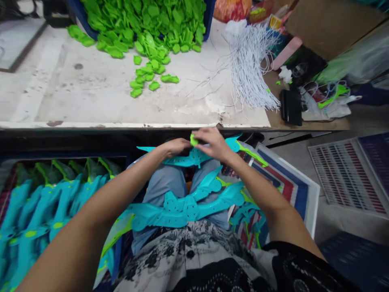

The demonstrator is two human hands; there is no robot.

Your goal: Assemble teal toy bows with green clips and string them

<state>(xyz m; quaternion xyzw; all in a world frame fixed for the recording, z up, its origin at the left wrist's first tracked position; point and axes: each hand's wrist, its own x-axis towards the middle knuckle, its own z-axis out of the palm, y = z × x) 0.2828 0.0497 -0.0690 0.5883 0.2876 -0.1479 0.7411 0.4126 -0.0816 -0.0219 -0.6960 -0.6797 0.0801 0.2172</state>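
Between the thumb and fingers of my right hand (212, 142) is a small bright green plastic piece (193, 140). It is just above the middle of a turquoise winged plastic part (184, 161), which spans my knees below the table edge. My left hand (176, 147) grips this part left of its middle; its fingertips are partly hidden. Green trim (252, 154) runs off the part's right end. Closer to my body, more turquoise plastic parts (179, 213) lie across my lap, with a green-edged clear film (117, 231) at the left.
Loose green pieces (146, 75) spill from a blue bin (210, 20) on the white table (100, 99). White cords (251, 67) lie at the table's right. Finished-looking turquoise assemblies (39, 211) fill a crate at left. A white-rimmed basket (313, 202) stands at right.
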